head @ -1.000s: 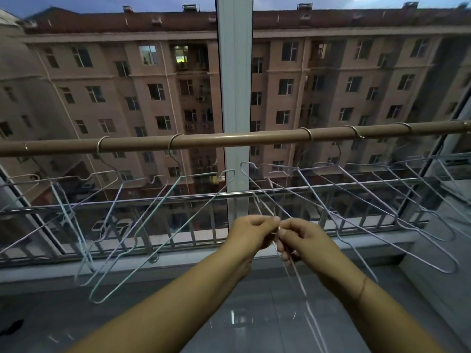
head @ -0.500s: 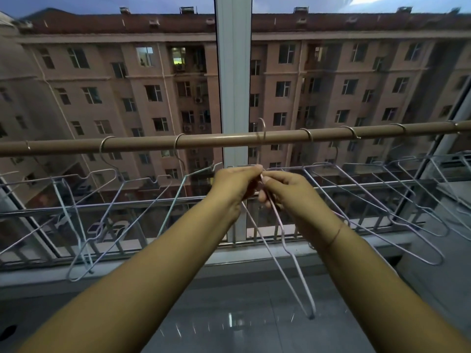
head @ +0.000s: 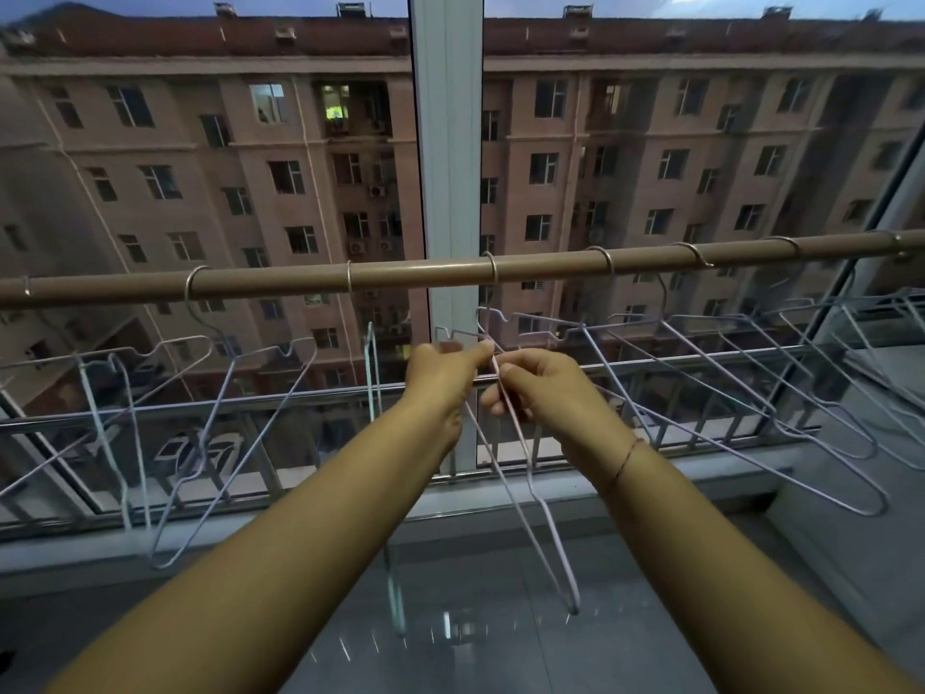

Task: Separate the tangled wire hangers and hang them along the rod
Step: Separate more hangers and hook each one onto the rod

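At frame centre I see the left hand (head: pixel 440 378) and right hand (head: pixel 543 390) both pinching one wire hanger (head: pixel 573 604) below the rod (head: pixel 300 281).

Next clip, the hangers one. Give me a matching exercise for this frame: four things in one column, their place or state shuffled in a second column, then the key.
Things:
1. rod
2. held hanger
3. bracelet
4. window post

Places or states:
A. around the right wrist
B. upright, behind the rod
C. horizontal, with hanger hooks over it
D. pinched by the left hand and right hand, hanging down

Pairs: 1-C, 2-D, 3-A, 4-B.
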`<state>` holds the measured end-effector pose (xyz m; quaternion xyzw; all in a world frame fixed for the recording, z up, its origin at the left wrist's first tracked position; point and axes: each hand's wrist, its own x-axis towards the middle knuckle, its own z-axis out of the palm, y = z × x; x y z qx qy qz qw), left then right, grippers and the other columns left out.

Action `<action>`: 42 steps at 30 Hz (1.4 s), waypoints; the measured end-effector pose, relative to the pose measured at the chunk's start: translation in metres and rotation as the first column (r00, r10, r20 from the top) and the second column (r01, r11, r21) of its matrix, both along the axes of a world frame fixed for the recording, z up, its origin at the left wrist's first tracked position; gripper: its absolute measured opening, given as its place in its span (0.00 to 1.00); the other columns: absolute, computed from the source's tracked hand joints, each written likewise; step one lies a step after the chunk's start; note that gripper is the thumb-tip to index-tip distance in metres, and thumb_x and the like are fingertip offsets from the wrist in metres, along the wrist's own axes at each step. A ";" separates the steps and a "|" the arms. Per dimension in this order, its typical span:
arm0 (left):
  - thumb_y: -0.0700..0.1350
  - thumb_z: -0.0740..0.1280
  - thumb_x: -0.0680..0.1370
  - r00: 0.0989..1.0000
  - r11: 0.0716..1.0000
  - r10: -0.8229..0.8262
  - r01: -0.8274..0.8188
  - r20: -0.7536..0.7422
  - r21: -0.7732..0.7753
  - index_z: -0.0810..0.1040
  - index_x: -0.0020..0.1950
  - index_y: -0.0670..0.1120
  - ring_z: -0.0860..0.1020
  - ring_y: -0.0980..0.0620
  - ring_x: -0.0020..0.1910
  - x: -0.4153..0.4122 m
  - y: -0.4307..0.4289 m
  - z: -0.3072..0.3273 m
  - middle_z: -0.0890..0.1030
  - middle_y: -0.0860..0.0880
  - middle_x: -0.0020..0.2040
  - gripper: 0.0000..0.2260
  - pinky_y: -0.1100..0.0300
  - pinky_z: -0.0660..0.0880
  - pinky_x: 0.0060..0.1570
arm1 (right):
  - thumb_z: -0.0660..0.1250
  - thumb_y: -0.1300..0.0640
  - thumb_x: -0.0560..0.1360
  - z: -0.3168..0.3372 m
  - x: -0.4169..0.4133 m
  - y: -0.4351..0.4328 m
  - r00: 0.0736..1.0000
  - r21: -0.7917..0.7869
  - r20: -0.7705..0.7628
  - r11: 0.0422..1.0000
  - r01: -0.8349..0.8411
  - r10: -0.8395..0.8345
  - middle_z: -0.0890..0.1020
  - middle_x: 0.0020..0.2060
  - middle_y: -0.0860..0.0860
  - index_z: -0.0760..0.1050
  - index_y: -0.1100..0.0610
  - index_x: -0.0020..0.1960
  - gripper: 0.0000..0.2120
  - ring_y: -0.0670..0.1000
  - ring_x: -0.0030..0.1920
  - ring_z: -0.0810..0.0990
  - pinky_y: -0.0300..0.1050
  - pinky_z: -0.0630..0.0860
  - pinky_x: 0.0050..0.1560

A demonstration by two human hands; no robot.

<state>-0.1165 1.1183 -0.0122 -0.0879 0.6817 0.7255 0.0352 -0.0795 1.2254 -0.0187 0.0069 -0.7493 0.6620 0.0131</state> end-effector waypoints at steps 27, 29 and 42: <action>0.36 0.57 0.77 0.945 0.958 -0.280 0.262 0.173 0.120 0.72 0.43 0.41 0.75 0.50 0.34 0.044 0.192 0.024 0.76 0.41 0.43 0.06 0.61 0.73 0.25 | 0.62 0.57 0.76 -0.003 0.045 0.215 0.997 0.447 -0.073 0.892 0.061 -0.032 0.84 0.39 0.52 0.80 0.54 0.46 0.07 0.48 0.40 0.82 0.46 0.79 0.45; 0.37 0.58 0.78 0.959 0.974 -0.202 0.176 0.196 0.144 0.73 0.46 0.40 0.74 0.49 0.33 0.038 0.200 0.017 0.75 0.42 0.40 0.05 0.59 0.73 0.29 | 0.62 0.58 0.77 -0.003 0.047 0.224 0.995 0.366 -0.036 0.928 -0.073 0.092 0.85 0.39 0.54 0.79 0.56 0.46 0.08 0.47 0.39 0.82 0.40 0.77 0.39; 0.40 0.64 0.77 0.984 0.958 -0.015 -0.037 0.178 0.285 0.77 0.36 0.43 0.74 0.57 0.16 0.025 0.205 0.012 0.78 0.49 0.21 0.10 0.69 0.71 0.18 | 0.57 0.60 0.78 -0.001 0.027 0.224 0.979 0.010 -0.010 0.979 -0.206 0.206 0.81 0.30 0.51 0.79 0.57 0.46 0.12 0.44 0.29 0.76 0.33 0.74 0.30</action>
